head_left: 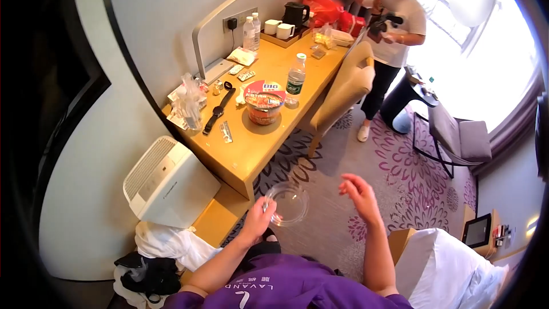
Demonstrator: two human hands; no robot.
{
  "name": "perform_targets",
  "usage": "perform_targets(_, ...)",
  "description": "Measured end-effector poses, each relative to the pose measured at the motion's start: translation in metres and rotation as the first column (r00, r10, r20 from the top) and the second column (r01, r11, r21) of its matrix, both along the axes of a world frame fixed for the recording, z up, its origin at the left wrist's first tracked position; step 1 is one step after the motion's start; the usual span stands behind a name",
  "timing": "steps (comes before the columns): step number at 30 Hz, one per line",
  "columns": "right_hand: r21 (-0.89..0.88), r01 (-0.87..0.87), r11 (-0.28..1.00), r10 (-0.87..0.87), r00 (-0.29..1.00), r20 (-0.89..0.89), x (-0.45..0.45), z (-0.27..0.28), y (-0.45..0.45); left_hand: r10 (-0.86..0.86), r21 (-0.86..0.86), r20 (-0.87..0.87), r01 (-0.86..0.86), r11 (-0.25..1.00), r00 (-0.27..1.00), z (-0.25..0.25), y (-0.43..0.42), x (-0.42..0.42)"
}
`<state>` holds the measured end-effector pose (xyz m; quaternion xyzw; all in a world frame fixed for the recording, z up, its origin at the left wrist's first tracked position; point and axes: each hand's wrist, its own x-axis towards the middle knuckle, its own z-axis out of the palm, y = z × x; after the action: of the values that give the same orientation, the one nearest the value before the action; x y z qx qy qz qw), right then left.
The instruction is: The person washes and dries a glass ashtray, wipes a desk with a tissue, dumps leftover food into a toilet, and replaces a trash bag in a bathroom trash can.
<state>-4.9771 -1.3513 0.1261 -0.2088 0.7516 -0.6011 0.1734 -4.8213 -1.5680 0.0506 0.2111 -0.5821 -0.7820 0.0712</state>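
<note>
My left hand [258, 221] grips the rim of a round clear plastic lid [289, 201], held in the air over the carpet near the desk's front corner. To its right, my right hand [360, 195] is raised with the fingers apart and slightly bent, holding nothing. On the wooden desk [237, 157] stands an instant noodle bowl [264, 115] with a red printed wrapper, its cover partly lifted at the back. A water bottle [295, 80] with a green label stands just behind it. A black wristwatch [216, 115] lies to the bowl's left.
Plastic packaging [191, 103], cups [285, 31], a black kettle [295, 15] and a red bag [321, 8] are on the desk. A chair [346, 88] is tucked beside it. Another person [394, 28] stands beyond, holding a dark object. A white appliance [168, 180] is at left, a bed [446, 269] at right.
</note>
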Motion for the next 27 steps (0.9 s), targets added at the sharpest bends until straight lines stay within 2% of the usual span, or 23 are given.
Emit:
perform_targets(4,-0.038,0.051,0.998,-0.052,0.998,-0.037,-0.094,0.008,-0.053,0.114,0.089,-0.03,-0.111,0.99,0.993,0.053,-0.058,-0.069)
perform_targets(5,-0.071,-0.007,0.997,0.002,0.998,-0.07,-0.122,0.003,-0.068,0.121,0.033,-0.012,-0.121,0.992,0.993,0.064,-0.075,-0.084)
perform_targets(8,-0.012,-0.052,0.999,0.048,0.976,-0.213,-0.196,0.008,-0.127,0.336,-0.032,-0.037,-0.337,0.941,0.941,0.079,-0.116,-0.133)
perform_targets(10,0.031,-0.094,0.995,0.099,0.964,-0.247,-0.244,0.013,-0.169,0.425,-0.109,-0.144,-0.441,0.891,0.894,0.083,-0.14,-0.167)
perform_targets(11,0.061,-0.131,0.99,0.144,0.904,-0.403,-0.276,-0.003,-0.191,0.481,-0.166,-0.16,-0.504,0.848,0.862,0.084,-0.152,-0.186)
perform_targets(12,0.042,-0.163,0.986,0.167,0.908,-0.386,-0.301,-0.018,-0.21,0.51,-0.123,-0.128,-0.524,0.843,0.851,0.09,-0.157,-0.201)
perform_targets(14,0.026,-0.333,0.943,0.311,0.847,-0.431,-0.334,-0.027,-0.244,0.556,-0.094,-0.064,-0.559,0.824,0.829,0.097,-0.169,-0.23)
perform_targets(16,0.057,-0.481,0.875,0.478,0.838,-0.261,-0.365,-0.043,-0.266,0.636,-0.132,-0.06,-0.637,0.759,0.769,0.082,-0.186,-0.262)
perform_targets(18,0.047,-0.535,0.843,0.534,0.825,-0.183,-0.384,-0.03,-0.279,0.677,-0.13,-0.001,-0.671,0.73,0.736,0.078,-0.199,-0.29)
perform_targets(19,0.051,-0.546,0.836,0.548,0.828,-0.119,-0.397,-0.024,-0.284,0.696,-0.222,-0.022,-0.683,0.696,0.717,0.079,-0.204,-0.309)
perform_targets(20,0.057,-0.557,0.829,0.56,0.826,-0.064,-0.415,-0.02,-0.29,0.705,-0.193,0.02,-0.689,0.698,0.709,0.083,-0.21,-0.325)
perform_targets(21,-0.064,-0.538,0.841,0.541,0.837,0.078,-0.437,-0.034,-0.298,0.713,-0.161,0.06,-0.698,0.698,0.699,0.087,-0.213,-0.341)
perform_targets(22,-0.191,-0.507,0.841,0.531,0.841,0.106,-0.458,-0.015,-0.311,0.718,-0.126,0.103,-0.707,0.696,0.688,0.094,-0.216,-0.356)
perform_targets(24,-0.234,-0.424,0.875,0.451,0.889,0.076,-0.502,0.015,-0.341,0.689,-0.128,0.184,-0.678,0.724,0.701,0.099,-0.227,-0.385)
perform_targets(26,-0.32,-0.372,0.871,0.35,0.928,-0.127,-0.547,0.024,-0.387,0.666,-0.125,0.23,-0.657,0.743,0.71,0.092,-0.239,-0.413)
perform_targets(27,-0.294,-0.375,0.879,0.319,0.922,-0.22,-0.569,0.026,-0.414,0.636,-0.105,0.256,-0.633,0.767,0.728,0.084,-0.246,-0.427)
